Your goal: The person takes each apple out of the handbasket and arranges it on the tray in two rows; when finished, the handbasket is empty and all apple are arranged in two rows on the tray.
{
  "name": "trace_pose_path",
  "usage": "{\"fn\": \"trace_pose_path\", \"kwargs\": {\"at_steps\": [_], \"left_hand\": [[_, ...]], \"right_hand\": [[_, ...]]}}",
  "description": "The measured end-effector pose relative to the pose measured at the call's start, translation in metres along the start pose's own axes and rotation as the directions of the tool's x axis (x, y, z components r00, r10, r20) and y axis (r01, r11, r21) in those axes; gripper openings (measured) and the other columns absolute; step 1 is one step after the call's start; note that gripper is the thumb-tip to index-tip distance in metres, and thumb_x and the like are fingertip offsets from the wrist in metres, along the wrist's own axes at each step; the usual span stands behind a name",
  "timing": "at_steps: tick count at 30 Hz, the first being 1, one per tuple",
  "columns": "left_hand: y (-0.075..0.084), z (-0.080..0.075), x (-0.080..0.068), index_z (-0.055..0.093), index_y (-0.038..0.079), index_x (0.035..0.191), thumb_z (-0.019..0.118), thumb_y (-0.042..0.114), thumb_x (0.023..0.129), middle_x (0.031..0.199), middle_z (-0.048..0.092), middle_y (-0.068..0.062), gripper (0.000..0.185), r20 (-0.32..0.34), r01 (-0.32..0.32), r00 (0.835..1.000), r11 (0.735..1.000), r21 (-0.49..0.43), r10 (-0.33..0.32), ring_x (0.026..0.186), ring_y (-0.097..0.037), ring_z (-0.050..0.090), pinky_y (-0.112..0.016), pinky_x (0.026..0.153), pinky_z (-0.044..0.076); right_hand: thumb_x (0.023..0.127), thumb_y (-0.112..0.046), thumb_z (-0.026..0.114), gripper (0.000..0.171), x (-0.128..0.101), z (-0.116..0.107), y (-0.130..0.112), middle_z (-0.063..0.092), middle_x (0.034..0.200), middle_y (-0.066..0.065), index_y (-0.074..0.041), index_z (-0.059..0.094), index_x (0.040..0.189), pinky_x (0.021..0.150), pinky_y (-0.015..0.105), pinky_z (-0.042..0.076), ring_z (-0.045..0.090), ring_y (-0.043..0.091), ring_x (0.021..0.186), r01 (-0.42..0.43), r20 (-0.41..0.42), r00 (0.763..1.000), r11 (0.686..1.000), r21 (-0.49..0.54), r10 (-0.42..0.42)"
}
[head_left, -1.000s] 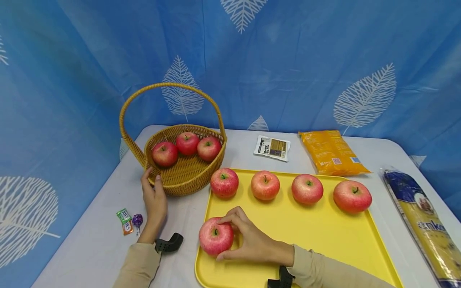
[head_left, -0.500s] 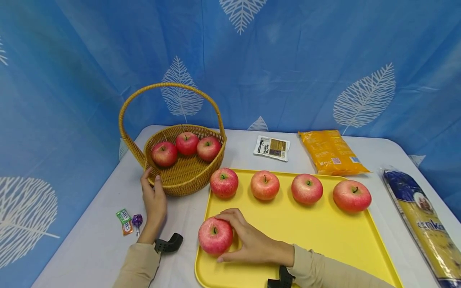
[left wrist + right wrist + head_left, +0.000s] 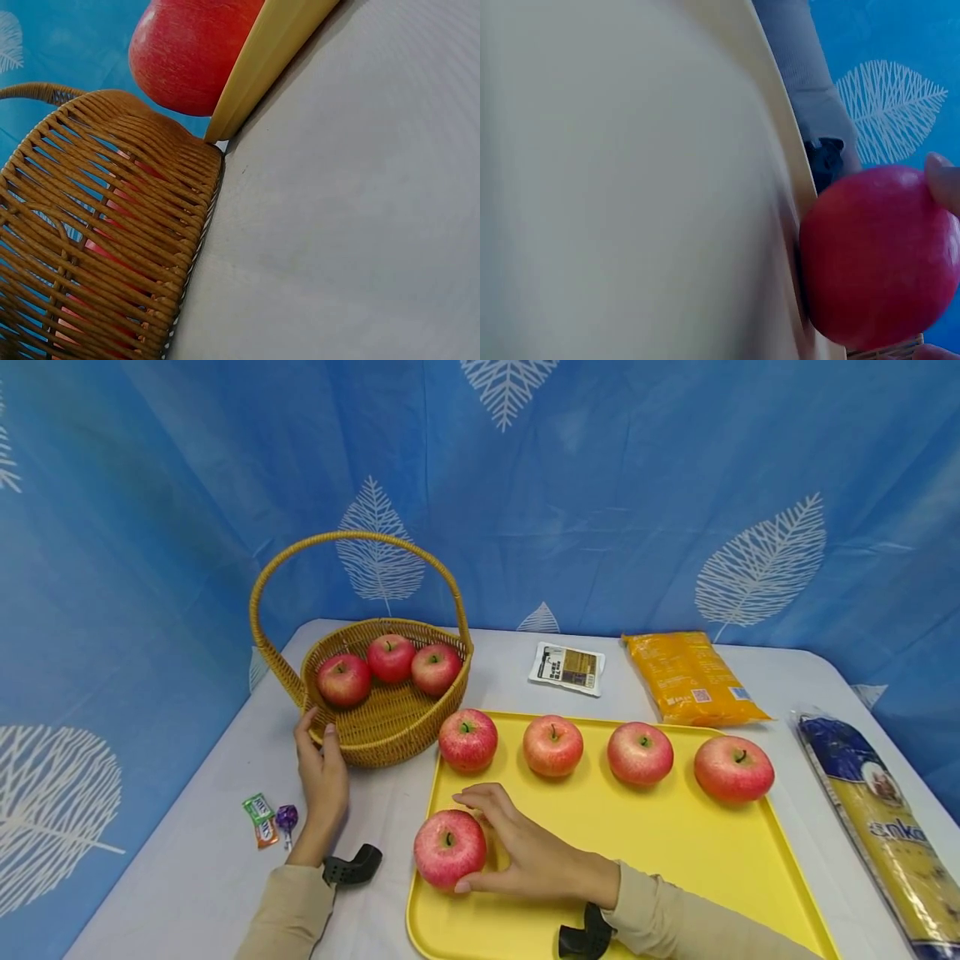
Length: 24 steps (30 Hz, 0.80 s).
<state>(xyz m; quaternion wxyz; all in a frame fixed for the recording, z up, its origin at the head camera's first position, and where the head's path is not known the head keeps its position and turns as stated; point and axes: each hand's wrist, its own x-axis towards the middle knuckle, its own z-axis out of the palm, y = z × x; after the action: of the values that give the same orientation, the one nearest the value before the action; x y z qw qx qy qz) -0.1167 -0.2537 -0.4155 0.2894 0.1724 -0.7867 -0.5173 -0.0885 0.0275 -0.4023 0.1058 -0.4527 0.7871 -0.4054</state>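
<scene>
Fingers of your right hand [image 3: 525,852] curl round the near apple [image 3: 450,848], thumb low at its base and forefinger arched over its top, at the lower centre of the head view. That apple sits on the near left corner of the yellow tray [image 3: 660,860], close against the rim; the right wrist view shows the same red apple [image 3: 881,255] hard by the tray's raised edge [image 3: 780,150], with a fingertip [image 3: 943,180] touching it at the right edge of the frame.

Your left hand [image 3: 324,777] lies at the left of centre, fingers straight and laid against the outer wall of the wicker basket [image 3: 390,735], gripping nothing. Three red apples [image 3: 388,657] rest inside the basket, under its arched handle. The left wrist view shows the woven wall [image 3: 112,225] standing on the grey table [image 3: 360,210], with the tray's corner [image 3: 262,67] just touching it.

Four more apples [image 3: 552,745] stand in a row along the tray's far side, across the middle of the frame. Behind them, a small white packet [image 3: 567,667] and an orange bag [image 3: 690,678] lie on the table; a blue and yellow bag [image 3: 877,818] runs down the right edge. Two wrapped sweets [image 3: 266,818] lie at the lower left, near your left wrist.
</scene>
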Motion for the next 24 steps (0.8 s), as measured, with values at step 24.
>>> {"fn": "trace_pose_path", "kwargs": {"at_steps": [24], "left_hand": [[0.001,0.0,0.0,0.03,0.011,0.136,0.035,0.027,0.097,0.146,0.029,-0.011,0.042,-0.002,0.005,1.0,1.0,-0.013,-0.005,0.138,-0.022,0.02,-0.042,0.113,0.014]], "right_hand": [[0.087,-0.023,0.059,0.055,0.036,-0.04,0.002,0.042,0.141,0.005,-0.01,0.039,0.137,0.103,0.037,0.037,0.041,0.02,0.128,0.022,-0.234,0.972,0.995,0.1,0.002]]}}
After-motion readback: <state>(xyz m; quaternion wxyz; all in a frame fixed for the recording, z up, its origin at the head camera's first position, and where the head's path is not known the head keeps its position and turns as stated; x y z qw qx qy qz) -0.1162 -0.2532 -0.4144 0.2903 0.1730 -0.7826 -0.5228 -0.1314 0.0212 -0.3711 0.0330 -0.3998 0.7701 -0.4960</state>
